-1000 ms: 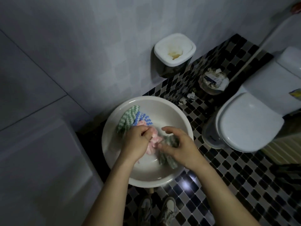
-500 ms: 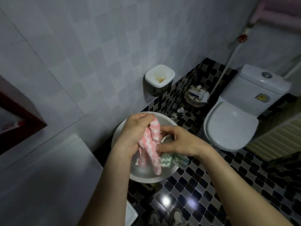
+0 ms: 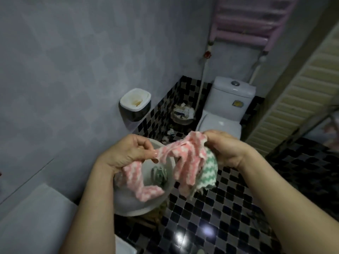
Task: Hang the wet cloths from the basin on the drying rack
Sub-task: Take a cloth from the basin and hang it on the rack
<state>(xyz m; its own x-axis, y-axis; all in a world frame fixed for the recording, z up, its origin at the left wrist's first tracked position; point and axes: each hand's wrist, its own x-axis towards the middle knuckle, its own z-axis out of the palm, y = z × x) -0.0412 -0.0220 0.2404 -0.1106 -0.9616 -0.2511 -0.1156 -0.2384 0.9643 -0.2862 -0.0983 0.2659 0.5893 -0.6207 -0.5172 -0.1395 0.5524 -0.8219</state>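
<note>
The step in hand is lifting a cloth out and opening it, with hanging not yet begun; the left hand pinches one edge of the pink cloth between thumb and curled fingers; the right hand grips the opposite corner, fingers curled over it, so the cloth sags in a twisted band between them; a green cloth hangs bunched under the right fingers, seemingly in the same grip; the basin sits below the left fingers, with a balled greenish cloth in its bottom; the drying rack is well above and beyond the right fingers; the next move likely calls for parting pink from green, spreading it flat and raising it to a bar; the cloths look soft, nubby, zigzag-patterned and limp; the basin is smooth, round and pale; the rack has straight, rounded pinkish bars.
</note>
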